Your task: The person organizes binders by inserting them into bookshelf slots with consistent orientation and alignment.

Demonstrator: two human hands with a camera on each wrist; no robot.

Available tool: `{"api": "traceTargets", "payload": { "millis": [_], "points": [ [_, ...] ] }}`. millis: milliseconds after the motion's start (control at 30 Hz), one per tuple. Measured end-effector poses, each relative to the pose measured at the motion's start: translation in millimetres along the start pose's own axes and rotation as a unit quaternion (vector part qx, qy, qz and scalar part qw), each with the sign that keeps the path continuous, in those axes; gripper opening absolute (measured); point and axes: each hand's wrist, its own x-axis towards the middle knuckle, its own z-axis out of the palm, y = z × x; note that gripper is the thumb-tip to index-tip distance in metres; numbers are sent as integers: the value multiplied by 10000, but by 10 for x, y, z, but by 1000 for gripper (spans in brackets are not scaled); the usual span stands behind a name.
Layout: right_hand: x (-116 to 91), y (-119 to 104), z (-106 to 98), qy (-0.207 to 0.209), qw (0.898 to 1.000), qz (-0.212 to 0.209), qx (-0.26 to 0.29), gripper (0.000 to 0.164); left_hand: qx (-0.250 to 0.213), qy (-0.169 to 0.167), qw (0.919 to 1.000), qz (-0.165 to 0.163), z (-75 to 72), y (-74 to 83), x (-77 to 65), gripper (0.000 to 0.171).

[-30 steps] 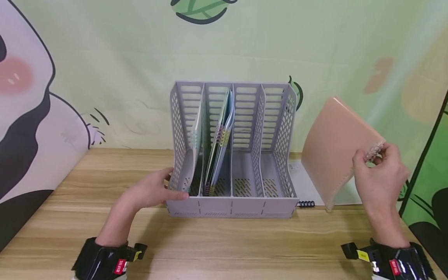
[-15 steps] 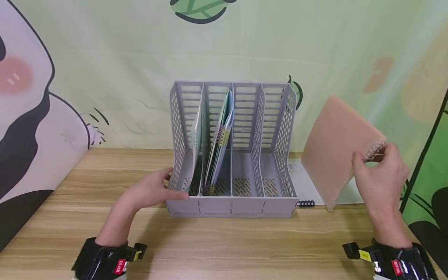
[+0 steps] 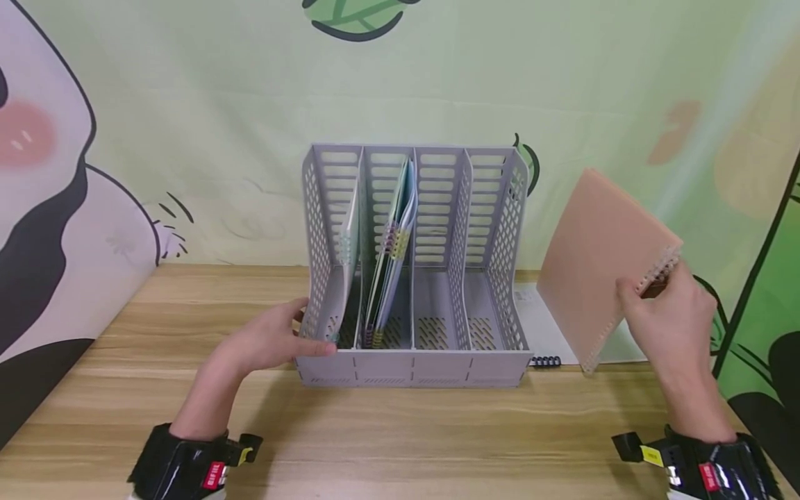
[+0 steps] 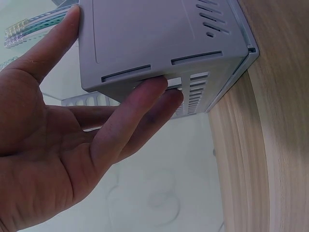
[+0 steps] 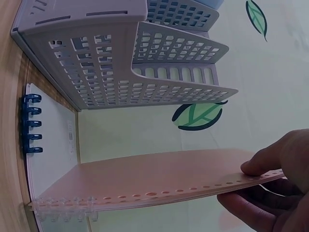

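Note:
A lilac magazine file organizer [image 3: 412,369] with several upright slots stands on the table. My left hand [image 3: 269,337] grips its front left corner, thumb along the front rim; in the left wrist view fingers [image 4: 145,96] lie against the slotted side. To the right, my right hand [image 3: 671,326] pinches a pink loose-leaf notebook [image 3: 603,260] by its punched binding edge, thumb on one cover and fingers behind. The notebook is held upright and tilted, its low corner near the tabletop. Clear binding rings [image 5: 65,208] sit at that low end in the right wrist view.
A pale notebook [image 3: 533,323] with dark rings [image 3: 546,362] lies flat right of the organizer, partly behind the pink one. A pale green notebook [image 3: 351,243] leans in the leftmost slot; thin ring-bound notebooks [image 3: 405,222] fill part of the second. A printed cloth [image 3: 237,139] hangs behind.
My right hand has shifted slightly left, and its fingers have closed in on the pink notebook's edge, which has turned a little. The left hand has stayed on the organizer's corner.

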Motion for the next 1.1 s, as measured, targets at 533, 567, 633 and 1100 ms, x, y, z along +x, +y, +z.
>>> {"api": "traceTargets", "payload": {
  "millis": [533, 567, 633, 1100],
  "points": [
    [-4, -4, 22, 145, 9999, 89, -11, 34, 103, 36, 9999, -15, -1, -5, 3, 90],
    [-4, -4, 23, 151, 9998, 97, -18, 34, 106, 39, 9999, -18, 0, -5, 2, 91],
    [-5, -4, 25, 159, 9998, 125, -29, 34, 117, 42, 9999, -24, 2, -5, 2, 91],
    [-4, 0, 39, 286, 9996, 81, 13, 34, 147, 55, 9999, -26, -4, -4, 4, 90]
  ]
}}
